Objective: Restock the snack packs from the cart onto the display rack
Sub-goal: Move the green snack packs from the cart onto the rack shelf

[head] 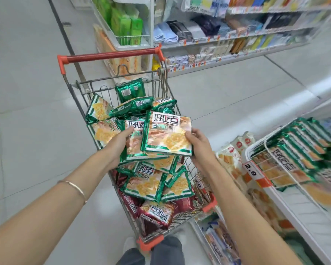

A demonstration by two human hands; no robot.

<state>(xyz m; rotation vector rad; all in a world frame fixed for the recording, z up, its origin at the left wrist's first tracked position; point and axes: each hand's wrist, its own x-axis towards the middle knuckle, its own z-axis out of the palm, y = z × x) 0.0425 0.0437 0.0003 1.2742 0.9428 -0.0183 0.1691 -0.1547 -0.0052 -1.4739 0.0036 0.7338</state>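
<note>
A wire shopping cart [161,87] with a red handle stands in front of me, heaped with green snack packs [147,186] and dark red packs [157,213] underneath. Above the heap I hold a small stack of green packs [166,136]. My left hand [118,142] grips the stack's left edge, thumb on top. My right hand [199,146] grips its right edge. The display rack [256,150] is at the right, its white wire basket holding a row of matching green packs [298,150].
A price tag reading 2.9 [251,170] hangs on the rack's front. Pale snack bags [231,159] sit left of the basket, and more goods lie on the lower shelf [220,240]. Across the tiled aisle stand shelves of towels and boxed goods [199,33].
</note>
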